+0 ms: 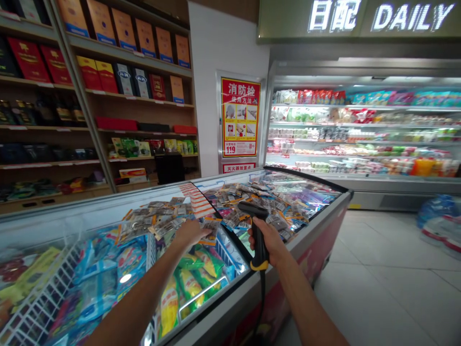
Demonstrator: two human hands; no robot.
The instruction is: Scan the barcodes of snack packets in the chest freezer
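My right hand [269, 240] is wrapped around the handle of a black and yellow barcode scanner [258, 242], its head pointing away to the left and its cable hanging down. My left hand [190, 234] pinches a small snack packet [212, 235] with orange edges and a dark, printed middle. More such packets form a loose pile [154, 218] on the freezer's glass, beyond my left hand. A larger heap of packets [248, 199] lies on the right-hand glass lid, behind the scanner.
The chest freezer [334, 211] spans the front, holding white wire baskets [46, 283] and green-yellow bags [190, 286]. Shelves with boxes [146, 36] stand at left. A lit chiller [360, 125] is at back right. Wrapped water bottles [437, 211] sit on the tiled floor.
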